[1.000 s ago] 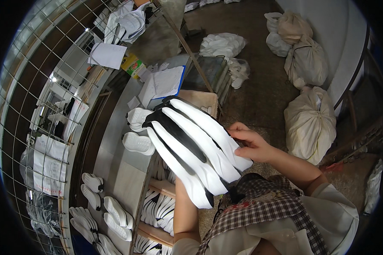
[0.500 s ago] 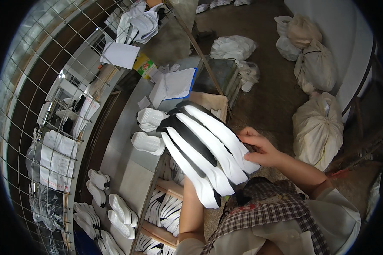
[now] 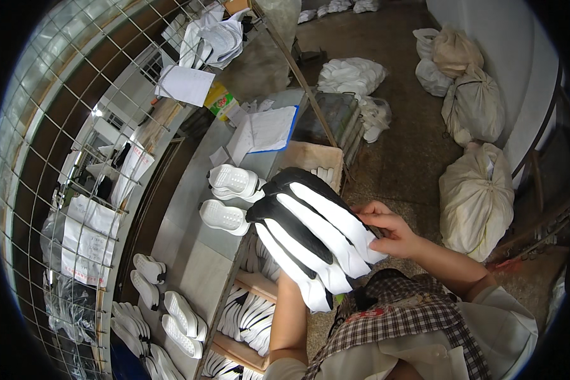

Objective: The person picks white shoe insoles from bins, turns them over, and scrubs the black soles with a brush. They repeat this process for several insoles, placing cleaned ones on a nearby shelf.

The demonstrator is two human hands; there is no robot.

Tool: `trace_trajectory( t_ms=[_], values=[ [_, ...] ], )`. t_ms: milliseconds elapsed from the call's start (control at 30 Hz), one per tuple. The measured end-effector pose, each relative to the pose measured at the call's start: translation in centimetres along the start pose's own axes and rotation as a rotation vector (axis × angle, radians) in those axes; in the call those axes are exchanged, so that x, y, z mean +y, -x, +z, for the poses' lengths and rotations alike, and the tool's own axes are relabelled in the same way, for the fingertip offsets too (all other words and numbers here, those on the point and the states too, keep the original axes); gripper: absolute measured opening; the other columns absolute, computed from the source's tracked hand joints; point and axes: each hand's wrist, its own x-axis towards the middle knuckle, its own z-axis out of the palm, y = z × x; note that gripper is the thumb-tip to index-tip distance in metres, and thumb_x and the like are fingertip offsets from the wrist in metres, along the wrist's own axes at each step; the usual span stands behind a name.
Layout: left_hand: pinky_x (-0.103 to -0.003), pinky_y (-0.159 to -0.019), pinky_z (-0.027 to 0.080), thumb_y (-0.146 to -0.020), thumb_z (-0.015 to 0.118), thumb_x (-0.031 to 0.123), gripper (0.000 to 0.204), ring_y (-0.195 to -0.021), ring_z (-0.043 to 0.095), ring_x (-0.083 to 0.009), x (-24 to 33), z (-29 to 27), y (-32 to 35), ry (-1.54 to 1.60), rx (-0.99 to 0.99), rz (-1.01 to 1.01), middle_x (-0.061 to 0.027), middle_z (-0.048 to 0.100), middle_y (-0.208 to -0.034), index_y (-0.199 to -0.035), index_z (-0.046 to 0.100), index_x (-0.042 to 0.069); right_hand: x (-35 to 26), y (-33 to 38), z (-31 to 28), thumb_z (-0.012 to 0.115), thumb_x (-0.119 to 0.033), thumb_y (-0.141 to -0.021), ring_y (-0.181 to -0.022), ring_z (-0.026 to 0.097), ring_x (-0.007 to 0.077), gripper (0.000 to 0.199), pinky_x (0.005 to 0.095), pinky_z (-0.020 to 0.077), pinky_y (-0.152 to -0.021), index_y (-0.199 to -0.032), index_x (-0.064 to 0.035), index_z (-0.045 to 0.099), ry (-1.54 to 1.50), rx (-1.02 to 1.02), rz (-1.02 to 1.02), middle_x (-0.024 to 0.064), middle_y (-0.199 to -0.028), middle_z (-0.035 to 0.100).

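Note:
In front of my chest is a fanned stack of several shoe soles [image 3: 323, 234], with white edges and black faces showing between them. My right hand [image 3: 392, 233] is closed on the right side of the stack, its thumb on the near end of the outermost sole. The forearm of my left hand runs up under the stack's near left end; the hand and its fingers are hidden behind the soles. Just left of the stack, on the grey table [image 3: 199, 259], lie white soles [image 3: 225, 217] with dotted inner faces.
More white soles [image 3: 183, 320] lie along the table at lower left. Bins [image 3: 253, 285] of black and white soles stand below its edge. A blue-edged clipboard [image 3: 272, 130] with papers lies beyond. Wire mesh [image 3: 63, 126] rises at left; tied sacks [image 3: 478, 196] sit on the floor at right.
The stack has tilted, showing more of the black faces between the white edges. My right hand keeps its grip at the stack's right side. The whole view has shifted slightly.

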Motion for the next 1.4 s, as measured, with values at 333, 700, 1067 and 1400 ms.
trace_trajectory(
  t_ms=[333,700,1067,1400],
  values=[
    [-0.031,-0.101,0.036,-0.099,0.033,0.035,0.042,-0.119,0.044,-0.0150,-2.5,-2.7,-0.4,-0.056,0.037,-0.096,-0.0096,0.047,-0.126,-0.130,0.038,0.006,-3.1,-3.1,1.1,0.066,-0.020,-0.082,-0.102,0.050,0.0255,0.046,0.0367,0.0355,-0.093,-0.124,-0.0049,0.055,0.480,-0.135,-0.047,0.0118,-0.110,0.054],
    [-0.029,-0.100,0.036,-0.099,0.033,0.035,0.039,-0.118,0.044,-0.0128,-6.4,-5.6,0.8,0.353,0.052,-0.153,-0.0069,0.049,-0.123,-0.125,0.041,0.007,-3.5,-2.2,2.1,0.043,-0.005,-0.091,-0.114,0.049,0.0194,0.038,0.0321,0.0367,-0.097,-0.128,-0.0012,0.045,-0.277,-0.061,0.265,0.0132,-0.123,0.052],
    [-0.044,-0.100,0.040,-0.095,0.042,0.043,0.056,-0.120,0.044,-0.0292,-7.3,-2.7,0.5,0.286,-0.211,-0.012,-0.0170,0.040,-0.135,-0.138,0.031,0.010,-7.5,-1.6,3.1,0.068,-0.038,-0.075,-0.126,0.036,0.0412,0.075,0.0500,0.0354,-0.100,-0.136,-0.0070,0.038,0.726,-0.237,0.229,0.0268,-0.138,0.031],
    [-0.054,-0.088,0.049,-0.086,0.063,0.031,0.060,-0.112,0.050,-0.0460,-2.8,4.9,-0.3,0.757,-0.457,0.042,-0.0323,0.048,-0.120,-0.132,0.038,0.001,-5.0,2.0,-3.6,0.059,-0.033,-0.072,-0.106,0.057,0.0271,0.075,0.0364,0.0518,-0.085,-0.137,-0.0046,0.035,-1.057,0.553,0.406,0.0176,-0.125,0.049]
  ],
)
